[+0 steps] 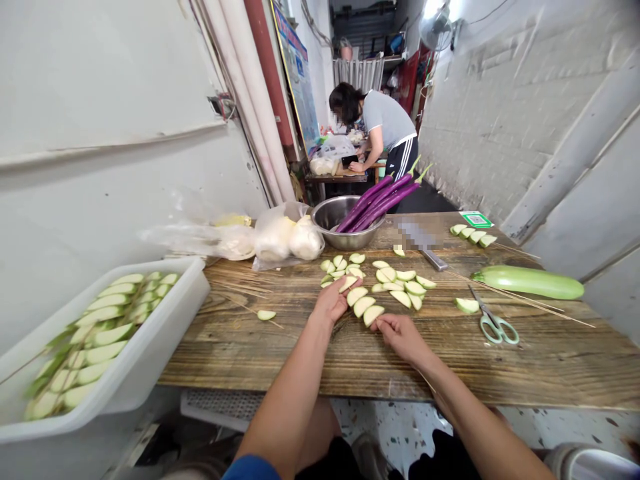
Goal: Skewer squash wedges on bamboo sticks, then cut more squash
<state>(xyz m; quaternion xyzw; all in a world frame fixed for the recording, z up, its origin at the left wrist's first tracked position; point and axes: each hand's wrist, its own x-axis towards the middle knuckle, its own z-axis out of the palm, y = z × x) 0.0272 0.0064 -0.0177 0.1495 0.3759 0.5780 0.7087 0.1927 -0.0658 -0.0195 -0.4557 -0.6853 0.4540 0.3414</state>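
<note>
Several skewered slices (363, 307): ran in a row over the middle of the wooden surface (280, 367), between the left hand (331, 301) and the right hand (400, 337)
Left hand: its fingers were closed on a pale slice (349, 285) at the row's far end
Right hand: its fingers pinched the thin skewer (429, 383) just beside the nearest slice
Loose slices (401, 287): lay in clusters just beyond the hands
Scissors (493, 320): lay to the right, near a cut piece (467, 305) and a long green gourd (527, 282)
Steel bowl (345, 239): stood toward the far edge, holding purple eggplants (383, 205)
White tray (183, 300): stood at the left, with more slices (114, 334) inside
</note>
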